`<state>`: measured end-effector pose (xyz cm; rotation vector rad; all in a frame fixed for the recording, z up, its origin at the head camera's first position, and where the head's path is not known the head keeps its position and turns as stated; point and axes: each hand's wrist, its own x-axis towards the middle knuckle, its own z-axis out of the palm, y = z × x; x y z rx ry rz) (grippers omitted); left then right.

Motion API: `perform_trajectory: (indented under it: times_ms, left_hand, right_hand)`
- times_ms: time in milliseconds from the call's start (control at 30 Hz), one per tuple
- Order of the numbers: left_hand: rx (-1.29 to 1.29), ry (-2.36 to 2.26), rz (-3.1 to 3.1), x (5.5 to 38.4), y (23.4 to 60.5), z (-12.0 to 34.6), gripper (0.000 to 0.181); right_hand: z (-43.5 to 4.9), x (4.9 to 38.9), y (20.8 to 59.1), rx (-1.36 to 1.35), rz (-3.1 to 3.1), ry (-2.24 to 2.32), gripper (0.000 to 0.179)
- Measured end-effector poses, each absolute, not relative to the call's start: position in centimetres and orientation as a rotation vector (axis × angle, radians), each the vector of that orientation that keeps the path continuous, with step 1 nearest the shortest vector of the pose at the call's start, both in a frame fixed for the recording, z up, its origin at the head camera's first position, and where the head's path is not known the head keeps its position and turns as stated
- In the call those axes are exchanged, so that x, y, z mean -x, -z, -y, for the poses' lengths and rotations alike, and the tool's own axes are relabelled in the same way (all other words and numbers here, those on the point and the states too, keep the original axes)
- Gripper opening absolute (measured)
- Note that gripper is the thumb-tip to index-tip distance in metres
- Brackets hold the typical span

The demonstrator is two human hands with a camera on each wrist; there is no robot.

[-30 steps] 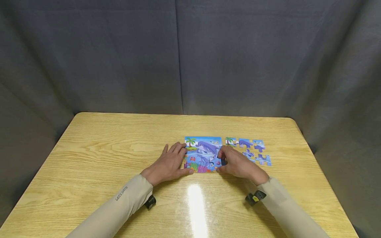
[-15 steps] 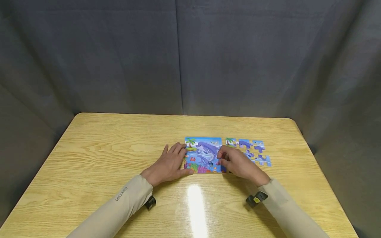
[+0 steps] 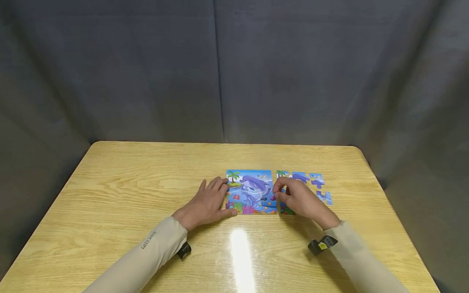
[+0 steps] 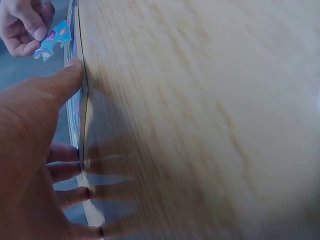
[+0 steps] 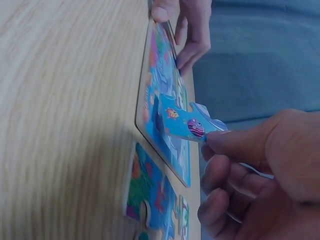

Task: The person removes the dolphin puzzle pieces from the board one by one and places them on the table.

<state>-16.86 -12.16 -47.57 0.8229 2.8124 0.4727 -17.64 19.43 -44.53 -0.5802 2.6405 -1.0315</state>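
A dolphin jigsaw puzzle (image 3: 253, 185) in its flat tray lies near the middle of the table. Along its left side my left hand (image 3: 209, 202) rests, fingers extended at the edge and thumb on the front left corner. Thumb and fingertips of my right hand (image 3: 302, 200) pinch a blue puzzle piece (image 5: 185, 120) with a striped fish on it. In the right wrist view that piece is tilted and raised over the tray's right part. The left wrist view also shows the pinched puzzle piece (image 4: 55, 40), beyond my left thumb.
Several loose puzzle pieces (image 3: 317, 181) lie to the right of the tray, some partly hidden by my right hand. A green and blue puzzle piece (image 5: 147, 182) sits close to the tray's right edge. Behind the wooden table (image 3: 146, 162) hangs a grey curtain (image 3: 146, 81).
My right hand has lifted the puzzle piece from the tray's lower right area and shifted slightly right, tilting the piece. My left hand has stayed at the tray's left side.
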Motion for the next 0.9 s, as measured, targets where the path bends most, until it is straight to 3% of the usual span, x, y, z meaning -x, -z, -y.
perform_trajectory:
  times_ms: [900]
  left_hand:
    - [-0.784,-0.476,-2.784,16.6,47.5,12.3,0.091]
  right_hand:
    - [-25.5,17.3,42.9,0.456,-2.711,1.011,0.007]
